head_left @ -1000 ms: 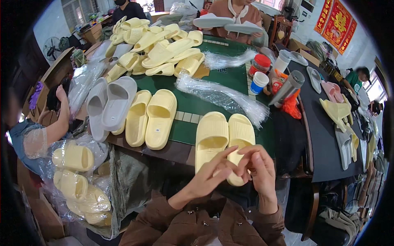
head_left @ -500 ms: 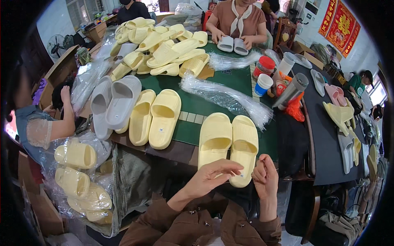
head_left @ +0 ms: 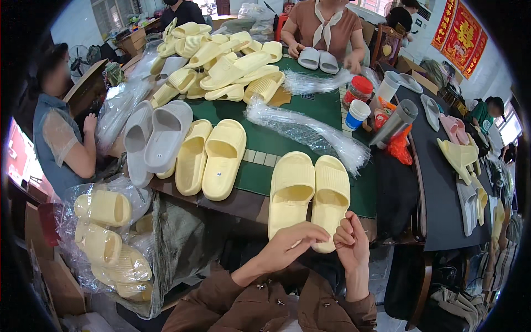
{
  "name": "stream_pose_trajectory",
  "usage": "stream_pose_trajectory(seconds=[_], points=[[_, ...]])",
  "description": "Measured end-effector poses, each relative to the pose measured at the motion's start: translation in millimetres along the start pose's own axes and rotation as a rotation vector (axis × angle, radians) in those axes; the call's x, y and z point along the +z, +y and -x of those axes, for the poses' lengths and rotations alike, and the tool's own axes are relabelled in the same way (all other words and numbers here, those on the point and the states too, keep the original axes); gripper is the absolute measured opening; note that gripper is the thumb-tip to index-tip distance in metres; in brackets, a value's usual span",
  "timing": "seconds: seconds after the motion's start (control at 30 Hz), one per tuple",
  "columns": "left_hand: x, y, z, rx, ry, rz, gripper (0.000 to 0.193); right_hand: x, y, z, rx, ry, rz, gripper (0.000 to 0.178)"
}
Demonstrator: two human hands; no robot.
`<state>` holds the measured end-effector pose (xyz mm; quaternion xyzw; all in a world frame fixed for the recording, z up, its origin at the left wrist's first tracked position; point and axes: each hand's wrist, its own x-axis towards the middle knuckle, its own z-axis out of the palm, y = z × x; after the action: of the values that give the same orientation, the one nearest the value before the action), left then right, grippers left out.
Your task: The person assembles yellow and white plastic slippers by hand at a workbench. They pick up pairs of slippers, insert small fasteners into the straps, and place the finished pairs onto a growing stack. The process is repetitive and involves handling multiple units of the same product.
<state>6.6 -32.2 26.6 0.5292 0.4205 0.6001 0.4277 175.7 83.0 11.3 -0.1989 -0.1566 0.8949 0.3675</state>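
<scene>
Bends fingers of left hand [head_left: 285, 243] and right hand [head_left: 355, 243]; cannot tell grasp. Has yellow slippers [head_left: 295, 176] at twelve o'clock, probably for reach.

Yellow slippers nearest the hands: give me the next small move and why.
Probably draw the left hand back a little: it hides the heel of the left slipper, while the right hand, fingers curled, is near the right slipper.
</scene>
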Motion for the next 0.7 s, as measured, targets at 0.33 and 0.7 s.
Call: stream_pose_trajectory(seconds=[0.33,0.7], points=[[-14.0,11.8,7.1,0.038,0.394,0.223,0.025,-14.2,-2.8,1.0,-0.023,-0.013,-0.097,0.021],[-44.9,5.1,15.9,0.146,0.697,0.435,0.024,-19.2,-8.7,9.0,-0.007,-0.037,-0.230,0.024]])
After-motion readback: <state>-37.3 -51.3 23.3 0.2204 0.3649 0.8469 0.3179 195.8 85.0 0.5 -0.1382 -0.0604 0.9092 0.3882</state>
